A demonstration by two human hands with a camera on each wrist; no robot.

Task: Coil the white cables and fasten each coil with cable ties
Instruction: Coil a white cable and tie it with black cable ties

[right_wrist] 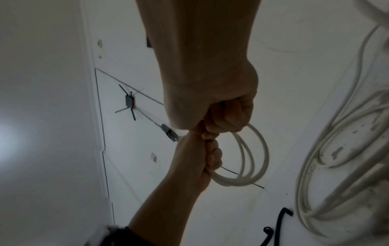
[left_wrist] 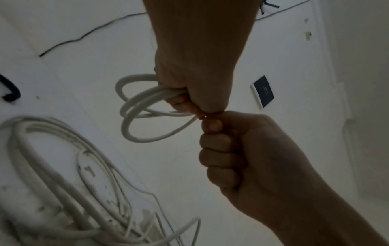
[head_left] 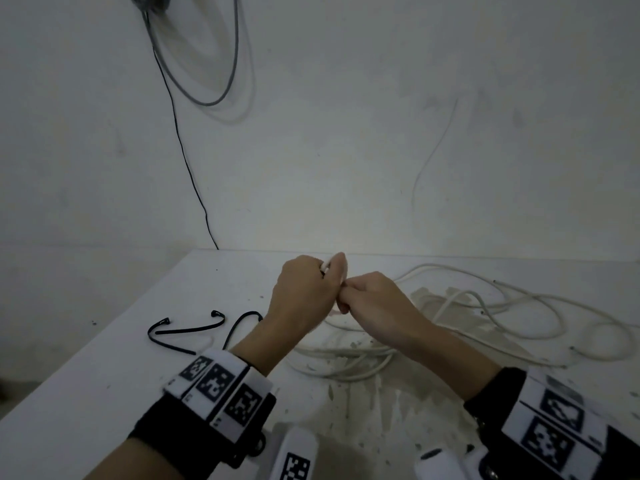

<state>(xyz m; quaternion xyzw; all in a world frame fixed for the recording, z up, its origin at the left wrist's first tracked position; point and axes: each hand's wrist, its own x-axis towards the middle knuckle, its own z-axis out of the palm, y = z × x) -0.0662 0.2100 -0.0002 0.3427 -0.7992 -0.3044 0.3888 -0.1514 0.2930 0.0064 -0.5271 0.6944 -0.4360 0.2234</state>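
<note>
i hold a small springy coil point(left_wrist: 147, 108) of white cable above the table point(head_left: 104, 358), left hand point(head_left: 301, 292) fisted round its gathered loops, right hand point(head_left: 377, 299) pinching the strand alongside.

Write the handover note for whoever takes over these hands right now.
Left hand: fist closed round a small white coil, held above the table.
Right hand: fingers curled, pinching at the same coil, knuckles against the left.
Loose white cables lie tangled to the right.
Black cable ties lie to the left, untouched.
Done: one coil wound.
Left: tie it, then coil and tie the rest.
</note>
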